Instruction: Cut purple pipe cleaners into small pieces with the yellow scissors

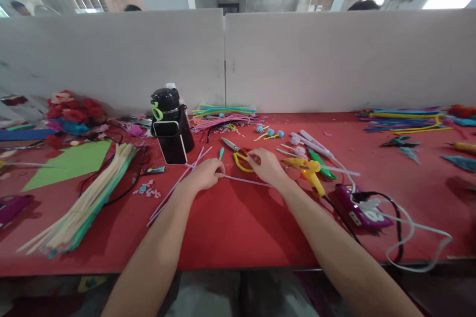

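Observation:
My left hand (206,174) is closed, its fingertips pinching a thin lilac pipe cleaner (247,181) that runs right across the red table toward my right wrist. A small teal tip (221,153) shows just above those fingers; what it belongs to is hidden. My right hand (267,164) has its fingers bent together at the handles of the scissors (240,162), which have yellow grips and blades pointing away to the left. Part of the handles is covered by the fingers. More lilac pipe cleaners (173,188) lie crossed beside my left forearm.
A yellow glue gun (308,173) lies right of my right hand, its cord near a purple power strip (362,210). A black tumbler (167,101) and a phone-like black object (170,143) stand at left. A pipe-cleaner bundle (92,198) lies farther left; pom-pom stems (270,132) lie behind.

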A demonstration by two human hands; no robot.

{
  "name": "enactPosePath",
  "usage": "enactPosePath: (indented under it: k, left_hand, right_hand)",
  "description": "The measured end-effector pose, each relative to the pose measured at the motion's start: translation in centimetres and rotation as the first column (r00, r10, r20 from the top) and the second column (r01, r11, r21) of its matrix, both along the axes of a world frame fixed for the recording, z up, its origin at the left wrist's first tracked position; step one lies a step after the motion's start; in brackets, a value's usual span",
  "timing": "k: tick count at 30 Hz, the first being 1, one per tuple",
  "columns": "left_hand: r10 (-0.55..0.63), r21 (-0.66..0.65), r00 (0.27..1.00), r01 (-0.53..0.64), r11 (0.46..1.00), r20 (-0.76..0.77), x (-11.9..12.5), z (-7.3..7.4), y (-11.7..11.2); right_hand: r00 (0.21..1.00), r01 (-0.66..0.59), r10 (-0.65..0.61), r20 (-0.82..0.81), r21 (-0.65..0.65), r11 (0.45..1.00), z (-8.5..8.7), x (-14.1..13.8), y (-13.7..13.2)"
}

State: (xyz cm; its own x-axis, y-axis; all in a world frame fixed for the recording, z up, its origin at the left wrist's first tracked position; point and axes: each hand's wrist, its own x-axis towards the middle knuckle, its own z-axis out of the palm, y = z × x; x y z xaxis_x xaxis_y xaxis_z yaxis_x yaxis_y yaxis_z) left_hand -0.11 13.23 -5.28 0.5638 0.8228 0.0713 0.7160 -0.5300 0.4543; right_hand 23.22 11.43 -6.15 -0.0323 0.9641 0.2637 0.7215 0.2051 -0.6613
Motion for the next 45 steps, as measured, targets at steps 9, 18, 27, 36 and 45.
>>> enactPosePath:
  k: [9, 18, 27, 36, 45]
  left_hand:
    - [0.006, -0.046, 0.999, -0.008, 0.999, -0.048, -0.3, 2.7, -1.5]
    - [-0.022, -0.192, 0.979, 0.062, 0.979, 0.204, -1.4, 4.4, -1.6]
    - [0.336, -0.201, 0.715, -0.270, 0.942, 0.614, -1.7, 4.8, -0.6]
    - [0.335, -0.304, 0.657, -0.166, 0.938, 0.675, -1.0, 3.8, -0.2]
    - [0.405, -0.437, 0.605, -0.103, 0.893, 0.685, 1.0, 3.7, -1.2]
  right_hand:
    - [0.936, 0.073, -0.026, 0.351, -0.119, 0.990, -0.3, 0.2, 1.0]
    - [0.897, 0.141, -0.003, 0.441, -0.280, 0.950, 1.5, -0.7, -0.1]
    - [0.922, 0.232, -0.105, 0.373, -0.314, 0.921, 1.6, -0.4, -0.7]
    - [0.992, 0.111, -0.119, -0.027, -0.204, 0.973, 0.2, 0.3, -1.8]
    - [0.759, -0.055, -0.017, -0.651, -0.091, 0.994, -0.4, -1.6, -4.1]
